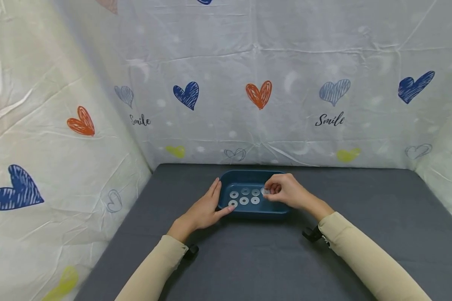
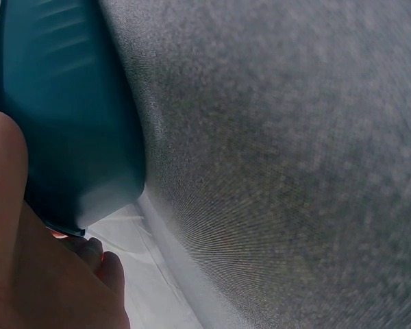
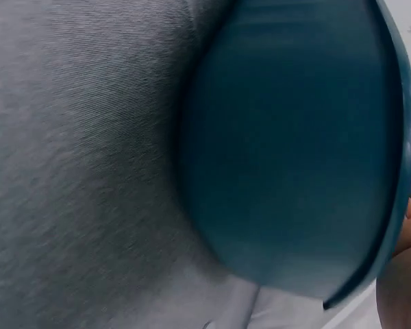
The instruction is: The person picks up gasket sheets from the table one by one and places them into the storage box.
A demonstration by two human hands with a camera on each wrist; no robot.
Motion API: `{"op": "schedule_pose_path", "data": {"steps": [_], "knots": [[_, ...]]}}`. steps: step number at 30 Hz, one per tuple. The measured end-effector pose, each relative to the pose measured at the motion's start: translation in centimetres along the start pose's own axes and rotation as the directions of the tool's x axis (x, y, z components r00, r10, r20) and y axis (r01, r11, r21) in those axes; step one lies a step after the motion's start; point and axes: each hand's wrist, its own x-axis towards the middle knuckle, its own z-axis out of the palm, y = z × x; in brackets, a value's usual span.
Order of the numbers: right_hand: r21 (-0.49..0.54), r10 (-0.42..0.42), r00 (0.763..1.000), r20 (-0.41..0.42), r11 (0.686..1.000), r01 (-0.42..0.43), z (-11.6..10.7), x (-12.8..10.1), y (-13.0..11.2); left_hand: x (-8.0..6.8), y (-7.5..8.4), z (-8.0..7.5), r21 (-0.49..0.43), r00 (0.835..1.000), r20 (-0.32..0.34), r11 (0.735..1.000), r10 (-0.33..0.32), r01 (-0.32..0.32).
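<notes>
On the left, the left hand [image 1: 205,209] lies flat against the left end of the blue tray [image 1: 248,175], its fingers straight and close together along the wall and the thumb pointing along the near rim; it holds nothing, it only steadies the tray. In my judgement this bracing is good to keep, because the tray stands loose on the cloth and could slide when something is set down inside it. In the tray there are six white rings [image 1: 244,200] in two rows, near each other but not touching as far as I can tell. To the right of them, the right hand [image 1: 286,192] hangs over the right part of the tray and its curled fingertips pinch one more small ring [image 1: 265,191], at the end of the far row. I think the ring should come down flat, just beside its neighbour and in line with the row, without pushing the others. The tray stands on a dark grey cloth surface [image 1: 361,217], towards its far edge. Behind and on both sides hangs a white wrinkled sheet [image 1: 324,54] with printed hearts and the word "Smile".
</notes>
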Motion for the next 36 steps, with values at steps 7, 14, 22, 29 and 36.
{"op": "schedule_pose_path", "data": {"steps": [7, 14, 22, 29, 36], "knots": [[-0.022, -0.047, 0.993, 0.105, 0.999, 0.05, 1.0, 1.5, 0.1, 0.1, -0.1, 0.1, 0.002, 1.0, -0.003, 1.0, 0.009, -0.009], [0.016, -0.059, 0.969, 0.238, 0.998, 0.057, 2.5, 2.6, 0.2, 0.0, 0.1, -0.2, -0.008, 1.0, 0.008, 1.0, 0.006, -0.006], [-0.005, -0.079, 0.944, 0.319, 0.996, 0.086, 4.0, 3.4, 0.0, -0.2, 0.1, -0.2, -0.004, 1.0, 0.013, 1.0, -0.002, 0.002], [-0.05, -0.079, 0.928, 0.363, 0.993, 0.105, 4.6, 3.7, -0.3, -0.1, 0.0, -0.1, 0.0, 1.0, 0.012, 1.0, 0.005, -0.005], [-0.063, -0.059, 0.937, 0.345, 0.994, 0.086, 4.6, 3.8, -0.2, 0.0, 0.0, 0.0, 0.005, 1.0, 0.003, 1.0, 0.005, -0.005]]}}
